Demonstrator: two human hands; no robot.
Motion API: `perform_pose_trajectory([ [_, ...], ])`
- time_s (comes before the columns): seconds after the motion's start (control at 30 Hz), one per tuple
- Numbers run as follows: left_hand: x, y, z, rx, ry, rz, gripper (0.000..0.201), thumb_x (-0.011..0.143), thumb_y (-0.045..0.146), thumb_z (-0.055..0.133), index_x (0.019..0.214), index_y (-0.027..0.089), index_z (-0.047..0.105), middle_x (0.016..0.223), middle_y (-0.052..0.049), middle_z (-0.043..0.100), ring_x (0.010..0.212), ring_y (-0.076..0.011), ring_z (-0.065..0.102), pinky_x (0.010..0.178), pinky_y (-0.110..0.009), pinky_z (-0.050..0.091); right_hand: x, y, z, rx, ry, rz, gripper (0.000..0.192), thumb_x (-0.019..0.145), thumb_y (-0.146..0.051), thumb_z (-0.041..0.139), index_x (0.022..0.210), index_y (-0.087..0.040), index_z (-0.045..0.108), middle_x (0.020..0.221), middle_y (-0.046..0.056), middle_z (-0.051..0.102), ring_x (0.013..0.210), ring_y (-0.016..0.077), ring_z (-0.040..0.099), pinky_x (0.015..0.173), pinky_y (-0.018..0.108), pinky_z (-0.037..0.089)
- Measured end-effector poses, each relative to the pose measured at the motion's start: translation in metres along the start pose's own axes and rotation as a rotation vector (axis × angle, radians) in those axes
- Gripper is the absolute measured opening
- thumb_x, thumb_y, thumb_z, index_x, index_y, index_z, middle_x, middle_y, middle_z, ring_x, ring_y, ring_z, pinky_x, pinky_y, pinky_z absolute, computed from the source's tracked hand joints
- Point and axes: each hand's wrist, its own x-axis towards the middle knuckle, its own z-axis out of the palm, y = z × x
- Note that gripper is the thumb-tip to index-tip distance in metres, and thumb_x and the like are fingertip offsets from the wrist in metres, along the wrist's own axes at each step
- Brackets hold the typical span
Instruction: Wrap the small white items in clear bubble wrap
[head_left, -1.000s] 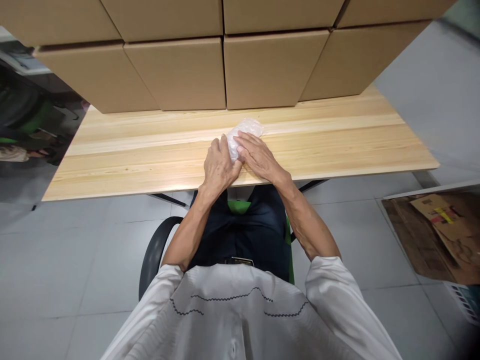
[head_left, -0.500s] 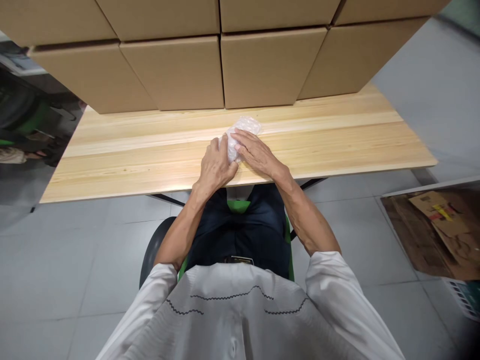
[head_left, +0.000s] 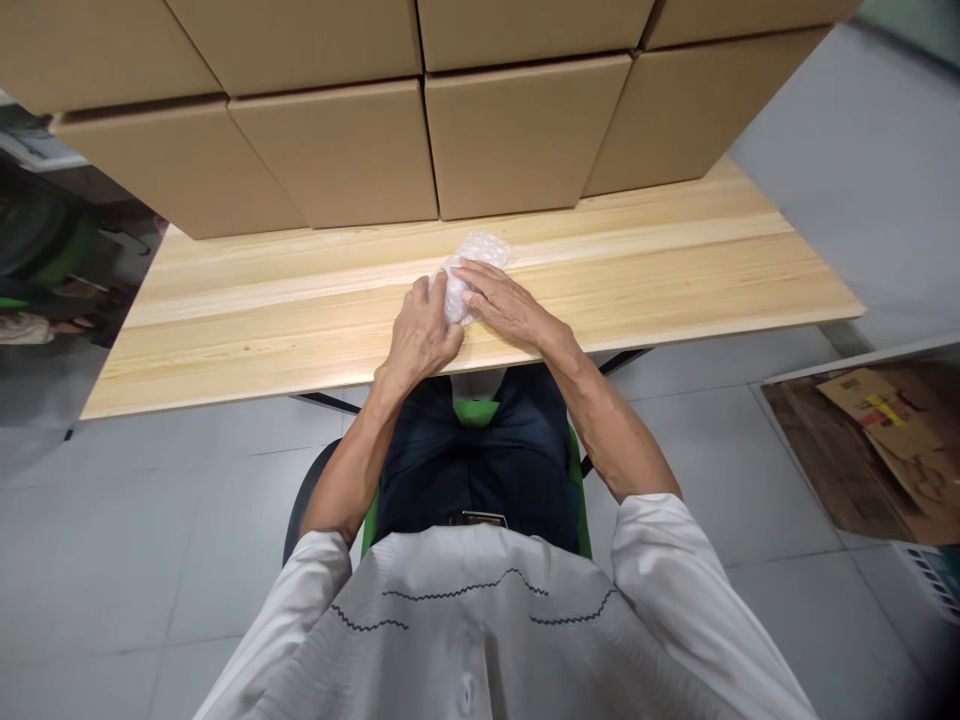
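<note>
A small bundle of clear bubble wrap (head_left: 485,247) lies on the wooden table (head_left: 675,270), close to its front edge. My left hand (head_left: 422,328) grips the near left end of the bundle, fingers curled over its side and thumb at the near end. From the right, my right hand (head_left: 504,303) rests across the top, its fingers stretched out and lying on the plastic. Whether anything is inside the wrap, I cannot tell.
Cardboard boxes (head_left: 337,160) are stacked in two visible rows along the back of the table. On the floor at the right lie flattened cardboard pieces (head_left: 877,430). A dark chair (head_left: 307,500) shows beside my left arm.
The camera view has tilted and shifted slightly. Both hands stay on the bubble wrap, with hardly any visible movement against it.
</note>
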Motion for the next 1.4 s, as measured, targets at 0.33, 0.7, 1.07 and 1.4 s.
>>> perform_pose_trajectory([
  [0.33,0.002,-0.005,-0.006,0.017,-0.064,0.018,0.081,0.103,0.042,0.063,0.176,0.014,0.042,0.164,-0.029,0.06,0.151,-0.0489,0.062,0.13,-0.069,0.052,0.003,-0.002,-0.002,0.016,-0.012,0.009,0.069,0.123,-0.065,0.043,0.178,-0.027,0.061,0.19,0.009,0.052,0.182,0.0282,0.041,0.154,0.058,0.025],
  [0.7,0.005,-0.023,-0.013,-0.063,-0.141,0.101,0.092,0.096,0.028,0.062,0.182,0.012,0.034,0.185,-0.029,0.047,0.176,-0.0431,0.046,0.146,-0.067,0.04,0.007,-0.005,0.003,0.003,-0.009,0.006,0.078,0.123,-0.072,0.033,0.179,-0.025,0.061,0.19,0.01,0.053,0.182,0.0288,0.041,0.154,0.059,0.025],
  [1.07,0.001,-0.026,-0.03,-0.03,-0.037,0.142,0.105,0.113,0.084,0.048,0.189,0.015,0.028,0.199,-0.027,0.025,0.189,-0.0445,0.021,0.153,-0.066,0.021,-0.003,-0.03,-0.034,0.071,0.238,0.129,0.103,0.113,-0.096,0.015,0.181,-0.033,0.059,0.187,0.004,0.057,0.181,0.0355,0.043,0.152,0.065,0.028],
  [1.4,-0.003,-0.004,0.006,0.05,-0.101,0.165,0.105,0.112,0.086,0.05,0.179,0.007,0.043,0.189,-0.037,0.039,0.184,-0.0511,0.031,0.148,-0.072,0.027,0.026,-0.021,-0.002,0.048,-0.04,-0.062,0.107,0.114,-0.093,0.01,0.174,-0.026,0.067,0.183,0.009,0.061,0.177,0.0269,0.049,0.156,0.054,0.026],
])
